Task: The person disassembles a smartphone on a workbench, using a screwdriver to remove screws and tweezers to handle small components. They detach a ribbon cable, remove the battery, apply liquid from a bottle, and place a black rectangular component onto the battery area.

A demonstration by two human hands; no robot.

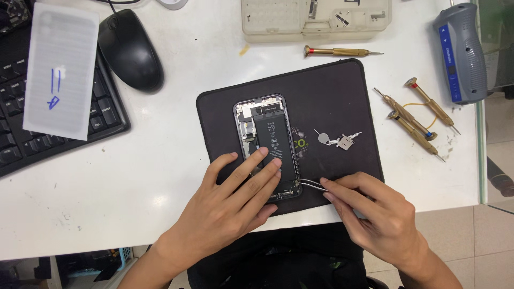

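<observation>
Lying mid-table, one black mat (332,101) carries one opened phone (266,144), its black battery bearing a small pale label. The left hand (230,206) presses flat fingers on the phone's lower half; the right hand (375,214) pinches tweezers (310,183) at its corner. Right of the mat: three screwdrivers (412,120)

Opened phone (266,144): metal frame, matt black battery. Tweezers (311,184): bright polished metal. Work mat (332,101): matt black, cloth-like surface. Screwdrivers (412,126): brass-coloured metal, lightly shiny. Mouse (130,51): glossy black plastic. Table (107,182): smooth white, slightly glossy.
</observation>
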